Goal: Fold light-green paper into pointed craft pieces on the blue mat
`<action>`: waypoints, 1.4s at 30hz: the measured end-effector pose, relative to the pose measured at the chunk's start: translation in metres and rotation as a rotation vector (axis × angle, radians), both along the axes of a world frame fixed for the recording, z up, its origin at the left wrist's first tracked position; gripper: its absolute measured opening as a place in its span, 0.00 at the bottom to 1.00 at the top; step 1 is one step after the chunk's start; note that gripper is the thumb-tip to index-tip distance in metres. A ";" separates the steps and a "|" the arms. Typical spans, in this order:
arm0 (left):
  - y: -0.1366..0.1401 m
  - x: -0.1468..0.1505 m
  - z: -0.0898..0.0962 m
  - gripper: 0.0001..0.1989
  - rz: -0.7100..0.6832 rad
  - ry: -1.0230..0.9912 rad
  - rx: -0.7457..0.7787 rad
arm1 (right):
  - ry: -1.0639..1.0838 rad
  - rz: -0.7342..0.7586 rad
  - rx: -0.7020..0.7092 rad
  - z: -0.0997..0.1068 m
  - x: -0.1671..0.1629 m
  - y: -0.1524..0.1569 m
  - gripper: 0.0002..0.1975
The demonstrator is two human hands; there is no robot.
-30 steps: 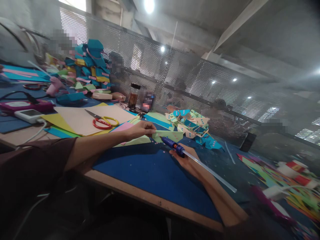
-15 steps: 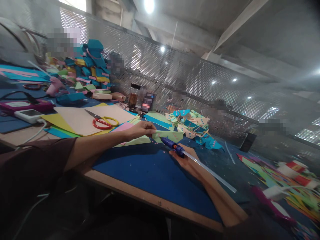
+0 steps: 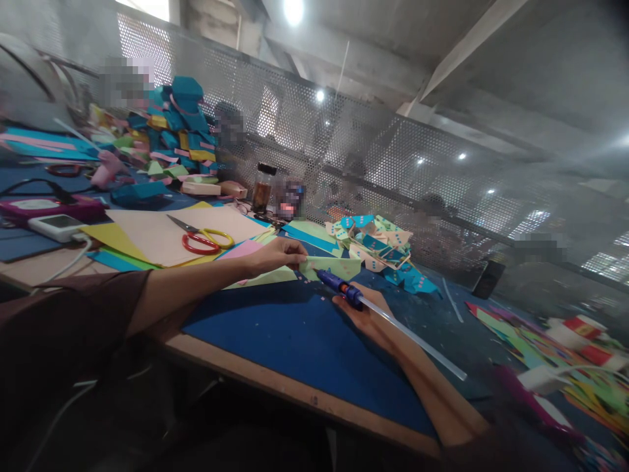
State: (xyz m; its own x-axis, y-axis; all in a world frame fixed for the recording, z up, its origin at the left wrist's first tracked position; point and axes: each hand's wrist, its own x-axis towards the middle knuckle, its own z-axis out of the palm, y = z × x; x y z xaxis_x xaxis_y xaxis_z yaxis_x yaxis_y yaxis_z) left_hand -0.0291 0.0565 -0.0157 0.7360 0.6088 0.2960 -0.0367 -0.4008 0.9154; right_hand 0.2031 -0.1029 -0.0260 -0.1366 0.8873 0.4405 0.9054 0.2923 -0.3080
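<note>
My left hand (image 3: 280,254) pinches the left end of a folded light green paper piece (image 3: 339,266), which has small pink marks on it. Closed around a blue hot glue gun (image 3: 339,284) is my right hand (image 3: 368,311). The gun's nozzle points up and left, at or very near the lower edge of the green paper; whether it touches I cannot tell. From its back end a long clear glue stick (image 3: 417,341) sticks out toward the lower right. Tiny pink paper bits (image 3: 304,279) lie below the paper.
Scissors (image 3: 209,241) with red and yellow handles rest on pale paper sheets (image 3: 142,229) at left. Behind the paper stands a heap of dotted paper pieces (image 3: 376,242). A lidded jar (image 3: 264,190), a blue paper pile (image 3: 184,121) and a phone (image 3: 488,279) sit farther out.
Almost nothing differs. Both hands, the green paper and the glue gun keep practically the same place; the rear end of the glue stick has shifted very slightly.
</note>
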 end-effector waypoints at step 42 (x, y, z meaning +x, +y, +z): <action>0.002 0.001 0.001 0.10 0.054 -0.025 -0.028 | 0.014 -0.004 -0.025 0.001 -0.001 -0.002 0.18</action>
